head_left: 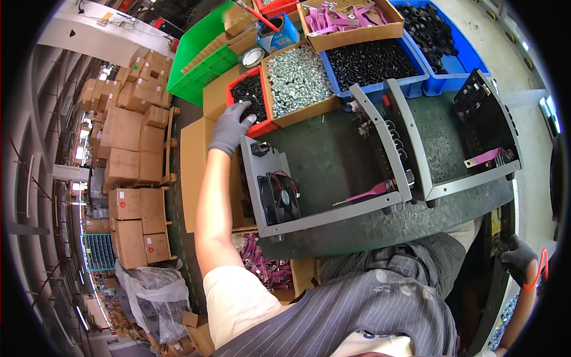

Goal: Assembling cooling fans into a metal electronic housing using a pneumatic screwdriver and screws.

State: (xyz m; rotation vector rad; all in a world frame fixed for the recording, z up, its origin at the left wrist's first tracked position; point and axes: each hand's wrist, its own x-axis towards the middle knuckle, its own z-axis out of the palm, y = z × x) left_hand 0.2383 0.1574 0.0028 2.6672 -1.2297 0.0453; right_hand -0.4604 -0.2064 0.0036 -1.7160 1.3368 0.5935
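My left hand, in a grey glove, reaches over the near left edge of a red bin of small black screws. Its thumb and fingers are apart, with nothing visible between them. Far to the right, my right hand, in a dark glove with a red cord at the wrist, is beside the table's edge. Its fingers look curled; what they hold is too dark to make out. Before me stand two grey metal frames: the left frame carries a black fan, the right frame a dark circuit board.
Behind the frames are a carton of silver screws, a blue bin of black screws, a blue bin of black parts and a carton of purple pieces. More purple pieces lie below the table's left side. Cartons are stacked at left.
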